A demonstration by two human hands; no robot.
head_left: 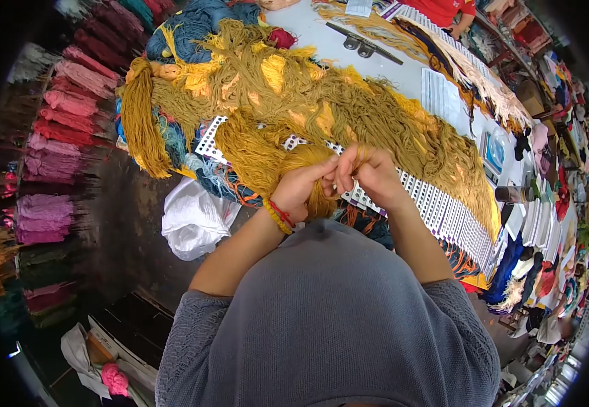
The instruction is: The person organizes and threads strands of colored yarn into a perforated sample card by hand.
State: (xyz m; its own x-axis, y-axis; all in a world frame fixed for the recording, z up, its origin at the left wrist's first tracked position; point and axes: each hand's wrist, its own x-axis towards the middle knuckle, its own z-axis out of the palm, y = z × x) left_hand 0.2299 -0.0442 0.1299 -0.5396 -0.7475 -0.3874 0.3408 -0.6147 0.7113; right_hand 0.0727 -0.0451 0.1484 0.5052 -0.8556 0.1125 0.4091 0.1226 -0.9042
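Note:
My left hand [302,184] is closed around a hank of mustard-gold yarn [250,152] close to my chest. The hank spreads to the left over the table edge. Right beside it, my right hand [370,175] has its fingers bent in a pinch, with a few thin mustard strands looped over them. Both hands' fingertips nearly meet. White cards with rows of dark holes [437,216] lie in an overlapping row under and to the right of my hands. Another mustard hank [144,115] hangs over the table's left end.
Olive and yellow yarn [376,112] is heaped across the table, with blue yarn [199,30] at the far left. A black clip bar [363,44] lies behind. A person in a red top [437,10] is across the table. A white bag [196,217] sits low left. Colored hanks [71,102] hang at left.

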